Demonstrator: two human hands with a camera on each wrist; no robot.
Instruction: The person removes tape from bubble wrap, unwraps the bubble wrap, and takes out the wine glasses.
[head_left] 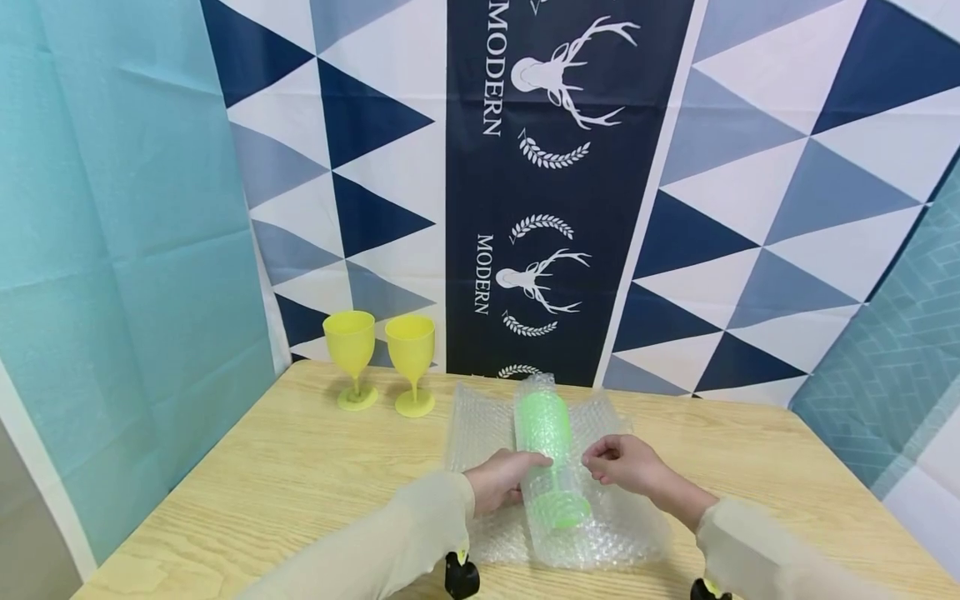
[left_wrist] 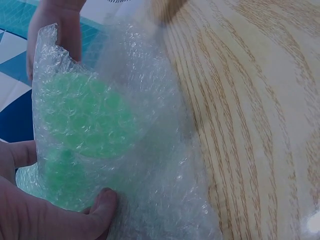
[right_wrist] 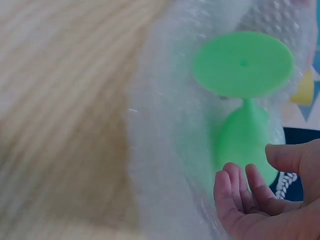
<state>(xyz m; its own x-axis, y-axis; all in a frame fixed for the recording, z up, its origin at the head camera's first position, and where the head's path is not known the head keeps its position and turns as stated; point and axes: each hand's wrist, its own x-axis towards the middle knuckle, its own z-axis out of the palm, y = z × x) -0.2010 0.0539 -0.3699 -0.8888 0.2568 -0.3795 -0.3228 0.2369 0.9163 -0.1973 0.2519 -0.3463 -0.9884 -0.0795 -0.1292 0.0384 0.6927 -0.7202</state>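
A bright green goblet [head_left: 545, 427] lies lengthwise inside a roll of clear bubble wrap [head_left: 480, 421]. My left hand [head_left: 501, 479] grips the roll around its middle, the thumb [left_wrist: 103, 209] pressed over the plastic in the left wrist view. At the right side of the roll my right hand [head_left: 628, 467] hovers with loosely bent fingers; the right wrist view shows a gap between thumb and fingertips, with nothing held. In that view the goblet's round foot [right_wrist: 242, 65] and stem show clearly, close above the hand. Loose wrap spreads out on both sides beneath the roll.
Two yellow goblets [head_left: 349, 354] stand upright at the back left of the wooden table [head_left: 300, 483]. Patterned cloth [head_left: 555, 192] hangs behind the table's far edge, and a teal curtain [head_left: 135, 250] hangs on the left.
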